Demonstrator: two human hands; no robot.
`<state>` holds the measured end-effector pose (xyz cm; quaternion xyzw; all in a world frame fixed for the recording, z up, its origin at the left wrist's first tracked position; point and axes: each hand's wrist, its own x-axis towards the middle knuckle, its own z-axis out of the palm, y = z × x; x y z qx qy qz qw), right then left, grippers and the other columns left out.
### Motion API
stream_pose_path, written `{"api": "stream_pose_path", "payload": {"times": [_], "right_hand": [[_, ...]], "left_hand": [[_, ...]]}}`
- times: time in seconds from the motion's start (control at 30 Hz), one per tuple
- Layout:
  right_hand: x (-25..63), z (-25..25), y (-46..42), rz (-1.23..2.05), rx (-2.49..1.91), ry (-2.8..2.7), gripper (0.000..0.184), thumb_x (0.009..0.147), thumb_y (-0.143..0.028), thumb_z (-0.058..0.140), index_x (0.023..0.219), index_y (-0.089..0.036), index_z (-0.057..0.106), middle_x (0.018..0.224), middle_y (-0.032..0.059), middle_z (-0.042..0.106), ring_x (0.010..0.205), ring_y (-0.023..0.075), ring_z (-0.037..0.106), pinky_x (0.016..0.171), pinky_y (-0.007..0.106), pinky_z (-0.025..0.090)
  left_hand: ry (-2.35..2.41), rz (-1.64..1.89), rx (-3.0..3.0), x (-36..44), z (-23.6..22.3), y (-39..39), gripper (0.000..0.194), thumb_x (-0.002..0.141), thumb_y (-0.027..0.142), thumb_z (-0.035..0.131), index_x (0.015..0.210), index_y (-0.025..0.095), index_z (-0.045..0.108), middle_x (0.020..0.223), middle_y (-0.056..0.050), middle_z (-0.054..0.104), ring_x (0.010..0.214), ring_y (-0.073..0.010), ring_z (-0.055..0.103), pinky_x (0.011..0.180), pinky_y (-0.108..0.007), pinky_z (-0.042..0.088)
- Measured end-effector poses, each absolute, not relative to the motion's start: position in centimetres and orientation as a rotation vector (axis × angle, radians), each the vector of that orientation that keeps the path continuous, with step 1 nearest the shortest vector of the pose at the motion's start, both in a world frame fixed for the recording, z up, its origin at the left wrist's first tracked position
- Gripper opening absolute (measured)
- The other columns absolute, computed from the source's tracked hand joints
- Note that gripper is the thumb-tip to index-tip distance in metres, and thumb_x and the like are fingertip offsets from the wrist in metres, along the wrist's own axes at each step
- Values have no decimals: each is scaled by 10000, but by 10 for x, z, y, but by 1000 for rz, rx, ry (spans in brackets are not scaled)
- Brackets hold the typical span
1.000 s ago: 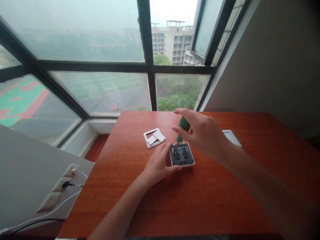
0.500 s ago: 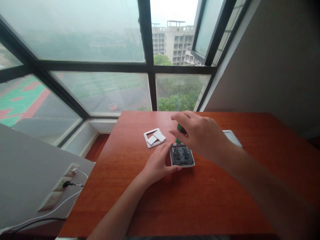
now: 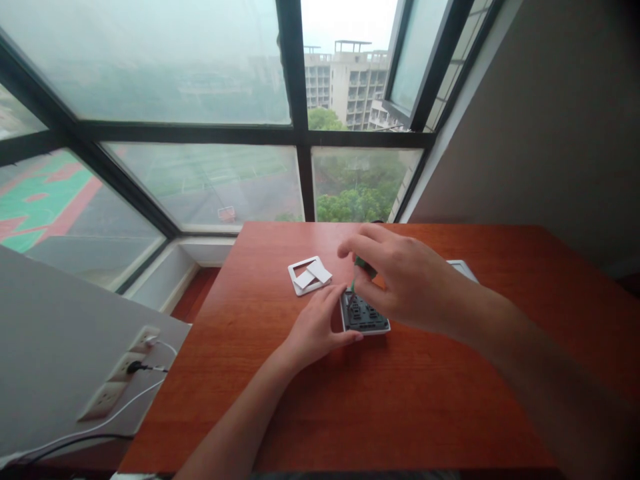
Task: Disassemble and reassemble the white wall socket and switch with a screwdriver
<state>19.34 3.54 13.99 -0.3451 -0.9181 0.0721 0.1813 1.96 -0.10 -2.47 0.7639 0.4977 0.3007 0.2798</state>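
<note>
A wall switch (image 3: pixel 367 323) with a grey inner face and white edge lies on the table, its mechanism bared. My left hand (image 3: pixel 316 325) grips it from the left, fingers at the far corner and thumb along the near edge. Over it, my right hand (image 3: pixel 407 270) is closed around the green and black handle of a screwdriver (image 3: pixel 365 267). The screwdriver's shaft slants down to the left part of the switch face; whether its tip sits in a screw is too small to tell. My right hand hides the far right corner of the switch.
Behind my left hand lies a white switch frame (image 3: pixel 294 272) with white cover plates (image 3: pixel 318 270) on it. A white panel (image 3: pixel 463 268) is partly hidden behind my right wrist. The wooden table (image 3: pixel 400 407) meets windows at the back; wall sockets (image 3: pixel 117 373) with cables are at left.
My right hand has turned and shifted slightly around the screwdriver, covering more of the switch's right side. The left hand and the switch have stayed in place.
</note>
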Motion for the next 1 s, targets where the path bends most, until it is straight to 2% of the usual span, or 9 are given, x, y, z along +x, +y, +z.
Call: {"api": "stream_pose_path", "payload": {"times": [0.13,0.27,0.37,0.47,0.57,0.67,0.77,0.87,1.0], "right_hand": [[188,141,35,-35,-1121,-2611,284,944,-285,445,1200,-211,546,1047,79,647,783,205,611,581,293,365],[188,139,37,-214,-1309,-2524,329,934,-435,473,1156,-214,572,964,84,665,756,239,618,543,298,335],[193,137,38,11,-1141,-2532,252,923,-276,442,1132,-192,557,1048,83,641,802,208,611,594,295,378],[195,132,39,216,-941,-2498,294,898,-158,416,1175,-177,511,1123,77,631,878,181,608,681,286,411],[192,124,41,78,-1012,-2433,284,937,-296,460,1193,-191,523,1093,71,660,867,196,619,661,293,400],[187,119,40,-142,-1150,-2392,341,919,-482,479,1067,-197,595,997,73,681,800,224,622,595,306,367],[187,122,38,18,-1115,-2411,336,917,-355,480,1202,-186,533,1091,81,670,866,220,628,634,306,403],[189,126,37,304,-976,-2443,453,873,-163,473,1324,-194,435,1239,81,625,997,190,617,750,286,440],[188,126,39,127,-1150,-2431,365,888,-320,554,1237,-217,525,1121,79,688,867,222,652,696,317,440]], "left_hand": [[1335,798,2057,19,-25,-1,813,681,399,817,1377,231,432,1409,-119,475,1312,-319,427,1093,-464,369],[1333,822,2052,20,-25,-1,856,670,407,823,1396,232,402,1402,-123,475,1305,-317,432,1092,-464,368],[1320,830,2057,20,-26,-1,836,676,405,819,1388,243,412,1390,-113,489,1293,-315,447,1083,-462,378],[1323,821,2061,20,-26,-1,832,680,399,818,1390,248,412,1398,-112,484,1302,-320,440,1083,-473,378],[1328,816,2061,19,-24,-1,845,677,396,820,1398,254,402,1412,-111,472,1313,-329,425,1088,-487,370],[1329,809,2068,19,-24,-1,837,679,397,820,1393,257,408,1411,-105,476,1305,-327,435,1083,-484,377],[1334,787,2070,18,-26,-1,800,693,421,806,1376,246,430,1410,-111,480,1305,-329,439,1080,-484,381],[1337,774,2074,18,-27,-1,792,699,436,797,1373,235,434,1416,-126,470,1317,-341,426,1081,-495,377],[1343,783,2081,18,-25,-1,835,688,424,808,1394,239,403,1412,-122,469,1312,-331,425,1084,-483,375]]}}
